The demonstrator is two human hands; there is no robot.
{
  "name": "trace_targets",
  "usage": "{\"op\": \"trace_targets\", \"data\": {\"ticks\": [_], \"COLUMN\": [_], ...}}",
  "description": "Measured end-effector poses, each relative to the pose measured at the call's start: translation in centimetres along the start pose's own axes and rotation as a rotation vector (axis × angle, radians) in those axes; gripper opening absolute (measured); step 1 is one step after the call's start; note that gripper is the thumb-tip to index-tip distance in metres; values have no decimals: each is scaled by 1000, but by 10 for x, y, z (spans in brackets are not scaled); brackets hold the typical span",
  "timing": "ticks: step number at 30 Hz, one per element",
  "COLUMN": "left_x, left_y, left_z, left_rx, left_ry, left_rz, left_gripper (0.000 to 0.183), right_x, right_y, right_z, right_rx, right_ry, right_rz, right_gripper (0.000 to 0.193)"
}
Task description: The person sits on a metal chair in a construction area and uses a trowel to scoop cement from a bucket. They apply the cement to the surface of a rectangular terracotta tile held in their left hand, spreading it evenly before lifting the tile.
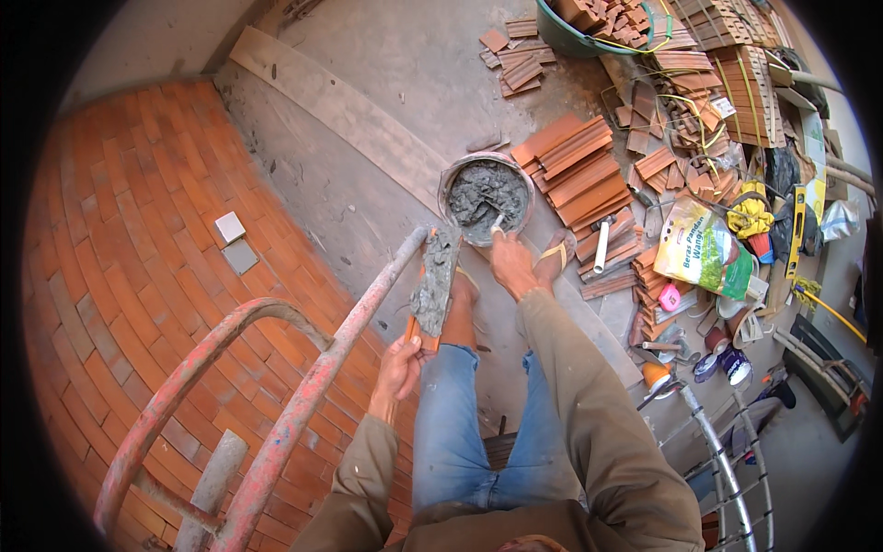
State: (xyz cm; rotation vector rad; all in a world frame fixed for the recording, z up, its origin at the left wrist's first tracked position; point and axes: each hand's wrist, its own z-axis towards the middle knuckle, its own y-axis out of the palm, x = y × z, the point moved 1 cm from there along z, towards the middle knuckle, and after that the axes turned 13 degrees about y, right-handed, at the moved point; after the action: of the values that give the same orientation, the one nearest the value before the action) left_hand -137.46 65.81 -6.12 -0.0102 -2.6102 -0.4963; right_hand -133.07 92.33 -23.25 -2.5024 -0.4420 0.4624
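My left hand (397,370) grips the near end of a long, narrow orange brick tile (424,331). Grey mortar (435,271) coats most of its upper face. My right hand (515,265) is closed round the handle of a trowel (498,224) at the near rim of a bucket (531,198). The trowel's blade is hidden in the wet grey mortar (480,189) inside. The tile's far end is beside the bucket, to its left.
A red-and-grey metal scaffold frame (299,391) stands at my left, before an orange brick-clad surface (138,267). Stacked brick tiles (581,175) lie right of the bucket. Farther right are a printed sack (701,250), a yellow spirit level (796,232) and a green tub (575,39).
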Motion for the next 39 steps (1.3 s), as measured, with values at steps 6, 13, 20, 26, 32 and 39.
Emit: {"op": "trace_targets", "data": {"ticks": [6, 13, 20, 26, 32, 39], "left_x": [15, 31, 81, 116, 127, 108], "left_y": [10, 28, 87, 159, 221, 251], "left_z": [-40, -64, -123, -180, -234, -320], "left_rx": [30, -187, -362, -499, -560, -427], "left_ry": [-1, -21, 32, 88, 275, 544], "left_rz": [16, 72, 2, -47, -100, -254], "left_gripper": [28, 32, 44, 46, 48, 54], "right_x": [-11, 46, -15, -43, -78, -111], "right_y": [8, 0, -134, -233, -309, -366], "right_z": [-16, -50, -175, -251, -292, -377], "right_rx": [-146, -213, -1251, -1157, -1188, -1332], "right_ry": [-154, -22, -448, -652, -748, -879], "right_rz": [3, 706, 1762, 1827, 1758, 1623], "right_gripper": [48, 59, 62, 73, 68, 71]}}
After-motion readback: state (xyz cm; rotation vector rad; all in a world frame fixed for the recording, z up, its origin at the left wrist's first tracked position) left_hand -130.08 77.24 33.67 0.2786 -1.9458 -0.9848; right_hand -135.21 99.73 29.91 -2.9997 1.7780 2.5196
